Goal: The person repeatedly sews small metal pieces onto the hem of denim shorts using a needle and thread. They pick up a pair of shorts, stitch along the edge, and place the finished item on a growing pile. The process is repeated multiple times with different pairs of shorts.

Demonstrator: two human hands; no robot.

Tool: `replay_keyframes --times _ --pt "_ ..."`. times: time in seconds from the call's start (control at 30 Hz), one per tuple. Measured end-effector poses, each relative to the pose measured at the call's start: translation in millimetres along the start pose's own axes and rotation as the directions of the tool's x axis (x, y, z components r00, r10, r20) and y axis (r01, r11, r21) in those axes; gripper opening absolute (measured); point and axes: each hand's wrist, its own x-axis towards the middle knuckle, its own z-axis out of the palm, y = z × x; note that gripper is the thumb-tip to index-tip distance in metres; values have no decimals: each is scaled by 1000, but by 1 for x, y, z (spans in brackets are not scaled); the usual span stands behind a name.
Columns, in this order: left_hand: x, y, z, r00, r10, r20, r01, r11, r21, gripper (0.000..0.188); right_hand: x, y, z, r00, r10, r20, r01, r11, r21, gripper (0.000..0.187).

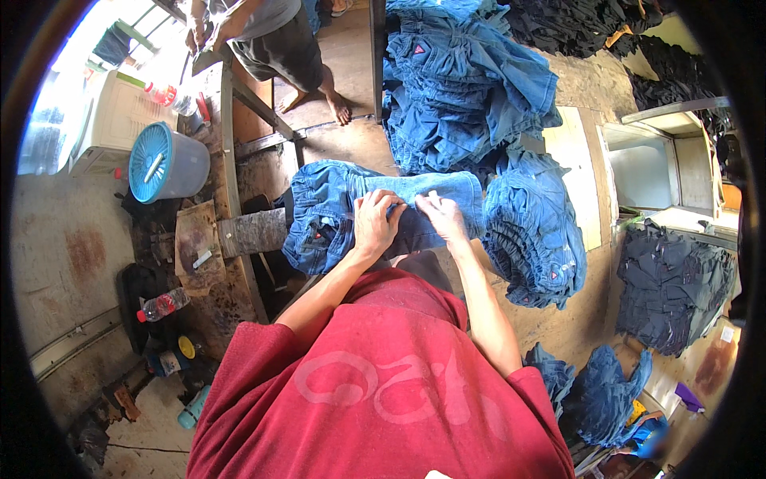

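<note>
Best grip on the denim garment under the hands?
Probably the bunched left end of the denim garment, from above: its folds look easy to pinch, while the left hand and right hand occupy the flatter part.

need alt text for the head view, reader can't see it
A person's left hand and right hand touch a blue denim garment with a gathered waist. A denim pile lies beyond it, a second pile to its right; another person stands upper left.
</note>
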Motion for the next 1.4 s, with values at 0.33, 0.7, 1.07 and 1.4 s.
replay_keyframes --times 0.33,0.7,1.07,1.4 --pt "0 2 -2 1000 25 9 -25 999 41 15 4 0 7 995 42 -90 -50 995 -90 39" --pt "15 7 -31 993 5 115 12 989 -147 21 13 -4 -9 958 -27 -287 -1 995 -96 42" --pt "46 -142 -160 720 -646 251 681 727 -83 35 -67 46 -75 873 -84 -481 -230 798 -557 54" --pt "-8 -73 -121 552 -733 397 799 329 -503 26 -38 81 -111 830 -316 -460 242 946 -213 31"
